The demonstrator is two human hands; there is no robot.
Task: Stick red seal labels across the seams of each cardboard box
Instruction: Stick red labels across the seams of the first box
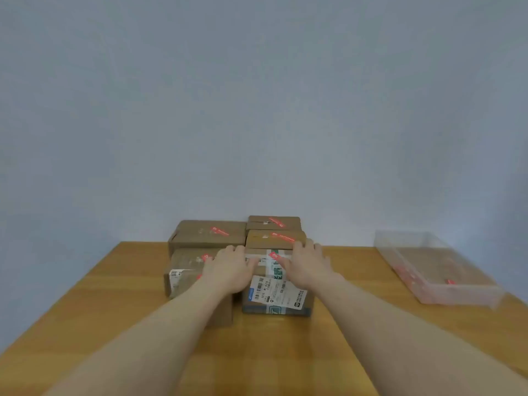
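Note:
Several cardboard boxes stand grouped at the middle back of the wooden table (114, 324). The nearest right box (275, 295) carries a white shipping label, green-printed tape and a red seal label (275, 256) on its top. My left hand (230, 267) lies flat on that box's left top edge, fingers spread. My right hand (307, 265) lies flat on its right side, thumb beside the red label. The near left box (185, 277), the back left box (207, 234) and two back right boxes (275, 238) each show a red label.
A clear plastic tray (437, 267) sits at the table's right edge with a few red labels (450, 282) inside. A plain pale wall rises behind the table. Bare wood lies in front of the boxes.

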